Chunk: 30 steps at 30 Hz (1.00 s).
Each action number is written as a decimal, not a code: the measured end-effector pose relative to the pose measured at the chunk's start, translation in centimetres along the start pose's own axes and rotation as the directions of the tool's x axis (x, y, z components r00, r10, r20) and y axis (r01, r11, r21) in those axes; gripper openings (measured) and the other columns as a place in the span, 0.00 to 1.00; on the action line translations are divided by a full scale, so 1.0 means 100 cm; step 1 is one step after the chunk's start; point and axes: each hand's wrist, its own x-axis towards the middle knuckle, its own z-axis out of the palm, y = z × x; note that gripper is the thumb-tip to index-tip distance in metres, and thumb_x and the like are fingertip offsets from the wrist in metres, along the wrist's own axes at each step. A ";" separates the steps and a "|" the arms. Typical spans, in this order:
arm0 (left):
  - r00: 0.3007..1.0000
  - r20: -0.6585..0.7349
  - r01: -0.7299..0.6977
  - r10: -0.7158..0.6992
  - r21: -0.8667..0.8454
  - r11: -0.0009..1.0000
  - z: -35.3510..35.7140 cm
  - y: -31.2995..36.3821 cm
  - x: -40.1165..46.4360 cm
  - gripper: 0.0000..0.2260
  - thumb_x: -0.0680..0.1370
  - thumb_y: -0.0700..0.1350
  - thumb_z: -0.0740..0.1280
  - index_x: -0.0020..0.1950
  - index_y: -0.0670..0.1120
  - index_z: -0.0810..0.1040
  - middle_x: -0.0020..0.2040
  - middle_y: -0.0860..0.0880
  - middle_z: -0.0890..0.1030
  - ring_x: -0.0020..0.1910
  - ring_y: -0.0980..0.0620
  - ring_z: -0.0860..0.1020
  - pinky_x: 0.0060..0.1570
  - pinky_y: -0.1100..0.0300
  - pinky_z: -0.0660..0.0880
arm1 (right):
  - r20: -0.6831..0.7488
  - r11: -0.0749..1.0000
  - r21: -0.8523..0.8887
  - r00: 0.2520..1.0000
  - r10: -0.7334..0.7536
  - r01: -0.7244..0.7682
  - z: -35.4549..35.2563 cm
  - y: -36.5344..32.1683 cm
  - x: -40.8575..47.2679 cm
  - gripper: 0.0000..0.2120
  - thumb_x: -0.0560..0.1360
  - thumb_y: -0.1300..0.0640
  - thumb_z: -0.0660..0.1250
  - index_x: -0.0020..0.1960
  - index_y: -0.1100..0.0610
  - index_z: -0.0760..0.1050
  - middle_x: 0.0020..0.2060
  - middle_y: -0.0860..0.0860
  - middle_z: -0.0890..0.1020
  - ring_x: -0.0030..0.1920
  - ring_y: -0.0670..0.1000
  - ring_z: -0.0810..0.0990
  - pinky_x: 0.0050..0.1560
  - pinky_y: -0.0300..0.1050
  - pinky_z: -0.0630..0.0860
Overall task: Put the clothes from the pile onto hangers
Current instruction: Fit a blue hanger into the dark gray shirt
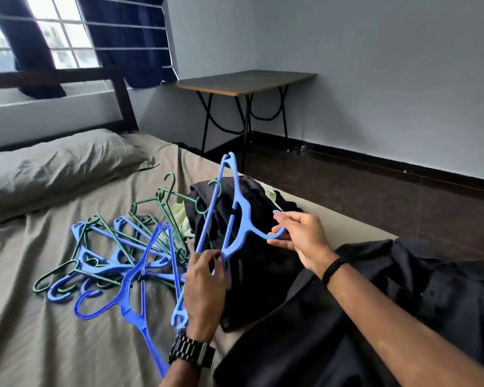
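Note:
A blue plastic hanger (236,210) is held up over the bed, standing almost on end. My left hand (204,289) grips its lower bar and my right hand (302,238) pinches its hook. A second blue hanger (140,275) hangs tangled just left of my left hand. Behind the held hanger lies a pile of dark clothes (252,247) with a pale green piece showing. A dark garment (375,303) is spread at the near right, under my right forearm. Several loose blue and green hangers (109,247) lie in a heap on the sheet.
The bed (53,331) has an olive-grey sheet and a pillow (53,166) at the far left. A small folding table (246,82) stands against the far wall. Dark floor (375,199) runs along the bed's right side.

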 end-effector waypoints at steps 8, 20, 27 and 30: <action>0.925 0.254 0.285 -0.282 0.023 0.958 -0.009 -0.020 0.017 0.08 0.82 0.44 0.59 0.58 0.43 0.72 0.47 0.47 0.78 0.40 0.51 0.77 0.40 0.60 0.72 | 0.072 0.991 0.129 0.997 0.028 -0.037 -0.009 -0.008 0.005 0.10 0.79 0.62 0.63 0.55 0.69 0.75 0.34 0.57 0.75 0.34 0.52 0.77 0.34 0.40 0.81; 0.774 0.482 0.632 -0.412 -0.627 0.456 0.035 0.016 0.004 0.07 0.82 0.38 0.56 0.45 0.43 0.67 0.30 0.48 0.67 0.22 0.57 0.65 0.20 0.64 0.64 | 0.360 0.890 -0.439 0.884 0.299 -0.122 0.010 0.035 -0.030 0.20 0.78 0.60 0.65 0.67 0.58 0.62 0.46 0.57 0.78 0.39 0.48 0.79 0.39 0.44 0.78; 0.888 0.164 0.453 -0.430 -0.149 0.879 0.039 -0.018 0.020 0.19 0.81 0.43 0.58 0.72 0.42 0.67 0.68 0.39 0.67 0.68 0.41 0.64 0.69 0.50 0.57 | 0.233 0.967 -0.254 0.971 0.056 0.005 0.009 0.032 -0.021 0.12 0.81 0.64 0.56 0.64 0.59 0.64 0.38 0.57 0.76 0.26 0.53 0.80 0.24 0.43 0.76; 0.861 0.317 0.417 -0.397 0.005 0.909 0.044 -0.028 0.025 0.27 0.78 0.36 0.59 0.77 0.40 0.56 0.73 0.38 0.61 0.71 0.39 0.62 0.71 0.49 0.60 | 0.203 0.872 -0.460 0.976 -0.080 0.167 0.005 0.024 -0.015 0.15 0.81 0.61 0.57 0.67 0.58 0.66 0.38 0.53 0.81 0.25 0.51 0.80 0.30 0.44 0.77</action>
